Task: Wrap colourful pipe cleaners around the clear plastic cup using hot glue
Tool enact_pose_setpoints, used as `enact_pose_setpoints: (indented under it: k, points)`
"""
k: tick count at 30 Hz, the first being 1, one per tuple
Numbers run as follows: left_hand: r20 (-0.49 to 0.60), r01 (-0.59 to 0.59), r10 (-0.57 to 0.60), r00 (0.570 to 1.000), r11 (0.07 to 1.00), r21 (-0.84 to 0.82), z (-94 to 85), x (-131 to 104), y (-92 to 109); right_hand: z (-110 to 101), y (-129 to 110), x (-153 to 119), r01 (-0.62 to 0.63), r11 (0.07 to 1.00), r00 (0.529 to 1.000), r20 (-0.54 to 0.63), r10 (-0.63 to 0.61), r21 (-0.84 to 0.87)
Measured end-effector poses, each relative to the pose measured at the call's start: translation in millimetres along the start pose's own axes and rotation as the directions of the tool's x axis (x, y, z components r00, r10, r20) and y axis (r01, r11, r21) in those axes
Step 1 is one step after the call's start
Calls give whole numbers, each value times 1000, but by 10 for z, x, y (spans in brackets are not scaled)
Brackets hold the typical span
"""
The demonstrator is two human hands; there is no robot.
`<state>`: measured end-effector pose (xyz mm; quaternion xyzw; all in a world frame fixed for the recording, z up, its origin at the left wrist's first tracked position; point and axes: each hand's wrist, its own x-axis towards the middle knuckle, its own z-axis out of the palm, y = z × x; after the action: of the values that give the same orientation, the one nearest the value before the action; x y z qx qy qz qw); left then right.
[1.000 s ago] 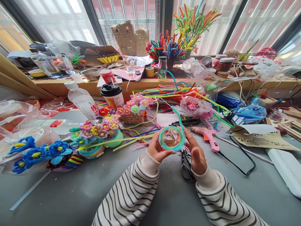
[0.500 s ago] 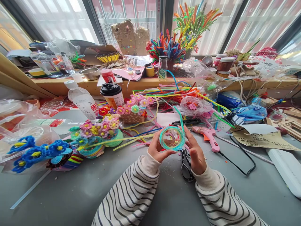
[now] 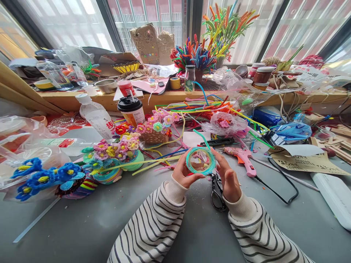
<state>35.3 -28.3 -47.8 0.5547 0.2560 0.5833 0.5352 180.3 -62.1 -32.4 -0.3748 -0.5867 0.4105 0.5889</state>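
Between my hands is a clear round cup (image 3: 199, 162), its open mouth towards me, with turquoise pipe cleaner wound about its rim. The pipe cleaner's free end (image 3: 202, 136) sticks up and leans left. My left hand (image 3: 183, 171) grips the cup's left side, thumb below. Against the right side press the fingers of my right hand (image 3: 228, 177), where the pipe cleaner leaves the rim; its thumb stands away from the cup. Black-handled scissors (image 3: 217, 195) lie beneath my right hand, their blades partly hidden.
To the right lies a pink glue gun (image 3: 242, 157) with a black cord. Pipe-cleaner flowers in pots (image 3: 115, 157) stand at the left, near a water bottle (image 3: 95, 116) and a lidded coffee cup (image 3: 131, 111). Loose pipe cleaners (image 3: 192, 107) are heaped behind my hands.
The pipe cleaner's free end has swung left and lower, closer to the cup's rim. My right fingers have shifted slightly; my left hand stays on the cup.
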Motion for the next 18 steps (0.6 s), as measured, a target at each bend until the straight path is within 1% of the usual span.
enact_pose_setpoints:
  k: [3, 6, 9, 13, 16, 18]
  points:
    - [-51, 26, -29, 998, 998, -62, 23, -10, 21, 2, 16, 11, 0, 999, 1000, 5, 0, 34]
    - [-115, 13, -20, 993, 998, -62, 30, -1, 42, -2, 18, 20, -13, 999, 1000, 1, 13, 34]
    - [-143, 10, -20, 989, 997, -72, 19, 17, 44, -5, -3, 28, -17, 999, 1000, -11, 17, 39]
    - [-158, 122, -139, 978, 986, -112, 20, 29, 68, -5, -27, 41, -10, 998, 1000, 9, 9, 68]
    - [-200, 195, -227, 953, 967, -166, 26, 26, 105, 0, -16, 42, -5, 997, 999, 32, 2, 74]
    - [-207, 257, -297, 932, 946, -199, 17, 24, 116, 4, -3, 37, -4, 999, 999, 35, 2, 46]
